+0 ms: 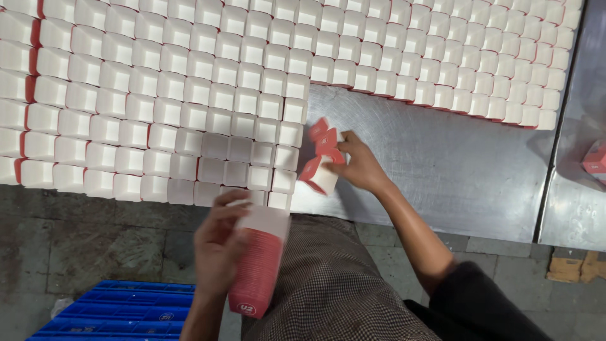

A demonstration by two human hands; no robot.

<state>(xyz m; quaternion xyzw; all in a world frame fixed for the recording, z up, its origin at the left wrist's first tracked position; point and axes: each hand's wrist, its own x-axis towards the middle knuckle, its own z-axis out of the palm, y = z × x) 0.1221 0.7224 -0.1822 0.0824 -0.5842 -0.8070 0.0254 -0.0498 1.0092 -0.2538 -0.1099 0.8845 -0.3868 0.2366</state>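
My left hand (218,246) grips a tall nested stack of red-and-white paper cups (257,262), held tilted over my lap. My right hand (358,165) reaches onto the steel table (442,164) and holds a red-and-white paper cup (320,175) tipped on its side, just right of the packed field of upright white square cups (158,95). Another opened red cup (322,136) lies right above it, touching my fingers.
Rows of the same cups (454,57) run along the table's far side to the right. A blue plastic crate (120,312) sits on the floor at lower left. A red carton (596,158) lies on the adjoining table at the right edge.
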